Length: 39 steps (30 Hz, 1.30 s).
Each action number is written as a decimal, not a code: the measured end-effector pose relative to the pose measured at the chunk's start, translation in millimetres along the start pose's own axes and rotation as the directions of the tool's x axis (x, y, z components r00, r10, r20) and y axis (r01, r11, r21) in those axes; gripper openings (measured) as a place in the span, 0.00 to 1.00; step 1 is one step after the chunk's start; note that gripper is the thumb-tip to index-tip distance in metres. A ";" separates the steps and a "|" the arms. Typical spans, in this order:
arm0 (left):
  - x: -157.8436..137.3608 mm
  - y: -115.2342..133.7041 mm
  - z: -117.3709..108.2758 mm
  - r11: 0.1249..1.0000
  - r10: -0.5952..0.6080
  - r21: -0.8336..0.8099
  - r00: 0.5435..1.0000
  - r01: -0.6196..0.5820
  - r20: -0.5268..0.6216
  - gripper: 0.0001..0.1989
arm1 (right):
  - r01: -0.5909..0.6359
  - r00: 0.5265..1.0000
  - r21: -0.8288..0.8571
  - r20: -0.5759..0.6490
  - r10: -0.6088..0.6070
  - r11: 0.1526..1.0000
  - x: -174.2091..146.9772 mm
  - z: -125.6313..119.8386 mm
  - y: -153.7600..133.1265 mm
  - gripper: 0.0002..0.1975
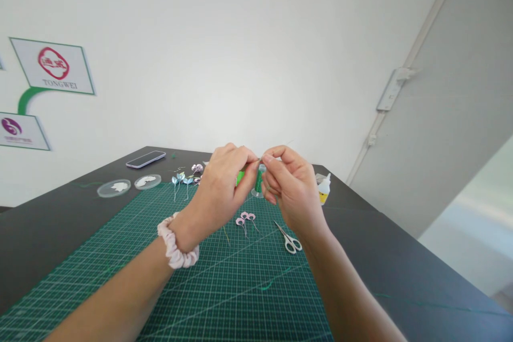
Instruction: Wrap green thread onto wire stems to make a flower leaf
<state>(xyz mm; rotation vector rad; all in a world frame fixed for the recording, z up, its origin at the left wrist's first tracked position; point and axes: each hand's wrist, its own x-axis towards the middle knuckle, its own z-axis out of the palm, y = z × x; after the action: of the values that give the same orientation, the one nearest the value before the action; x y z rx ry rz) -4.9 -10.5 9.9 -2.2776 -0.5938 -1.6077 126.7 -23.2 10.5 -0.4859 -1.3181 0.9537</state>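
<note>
Above the mat's far part, my left hand (224, 179) and my right hand (294, 187) meet fingertip to fingertip. Each pinches thumb against finger; what lies between them is too small to make out. Behind my right fingers stands a spool of green thread (258, 184), partly covered. Something bright green (240, 177) shows behind my left thumb. Below the hands, small pale pink petal pieces on thin wire stems (245, 216) lie on the green cutting mat (224, 294). White-handled scissors (292, 246) rest to their right, blades pointing away.
Left of the hands are blue wire-stemmed pieces (188, 181) and purple ones (196, 168). Farther left sit two shallow dishes (103, 189) with white bits and a phone (146, 159). A glue bottle (324, 191) stands at right. A green thread scrap (267, 286) lies in front.
</note>
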 end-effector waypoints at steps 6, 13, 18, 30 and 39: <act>2.7 1.6 -2.0 0.948 -0.220 -0.217 0.972 0.234 0.086 0.08 | 0.027 0.999 -0.046 -0.023 -0.028 0.999 0.9 -2.5 1.6 0.08; 8.6 -1.4 -4.5 0.348 -0.373 -0.691 0.770 0.633 0.518 0.16 | 0.054 0.999 -0.033 0.006 -0.054 0.998 -1.2 -5.0 1.1 0.07; 8.6 -1.6 -4.4 0.038 -0.255 -0.709 0.693 0.704 0.674 0.17 | 0.068 0.996 -0.022 0.053 -0.067 0.997 -3.2 -5.5 0.4 0.06; 9.7 -0.4 -8.6 0.157 -0.335 -0.680 0.686 0.716 0.645 0.11 | 0.027 0.996 0.044 0.081 -0.030 0.999 -4.9 -4.1 -3.5 0.05; 9.9 0.2 -7.0 0.479 -0.421 -0.611 0.776 0.630 0.469 0.09 | 0.002 0.999 0.053 0.037 -0.004 0.999 -4.5 -4.3 -2.4 0.04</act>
<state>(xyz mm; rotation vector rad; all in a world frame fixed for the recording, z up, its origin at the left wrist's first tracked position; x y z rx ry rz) -7.7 -12.3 21.5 -3.1855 -0.9120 -2.1628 131.7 -27.3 8.8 -0.4272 -1.3231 0.9975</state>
